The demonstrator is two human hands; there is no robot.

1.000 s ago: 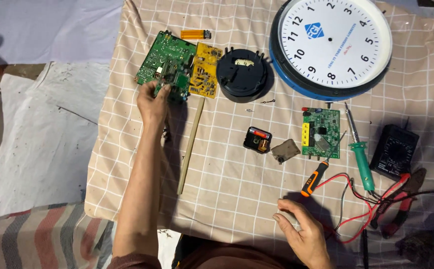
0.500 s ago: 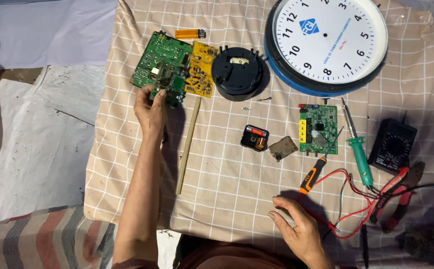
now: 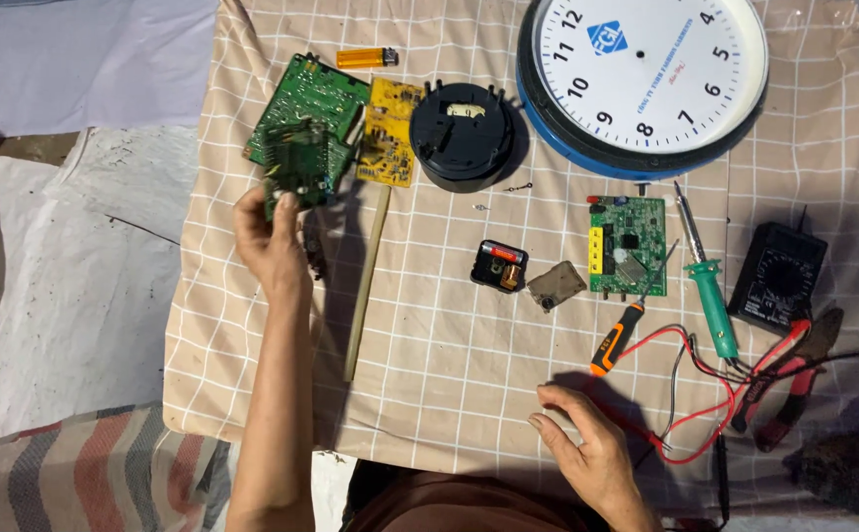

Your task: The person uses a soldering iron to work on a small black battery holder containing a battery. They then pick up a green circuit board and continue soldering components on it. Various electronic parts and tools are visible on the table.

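green small circuit board (image 3: 296, 167) is pinched in the left hand (image 3: 270, 241), lifted over a larger green board (image 3: 306, 103) just beyond it. right hand (image 3: 587, 448) rests open, palm down, on the checked cloth (image 3: 429, 345), near an orange-handled screwdriver (image 3: 615, 340) and red leads (image 3: 705, 394).

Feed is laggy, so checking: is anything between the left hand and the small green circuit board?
Nothing visible: the left hand already grips the small green circuit board by its lower edge, lifted over the larger green board.

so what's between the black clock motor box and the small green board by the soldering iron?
Head view: a small grey metal plate lies between box and board.
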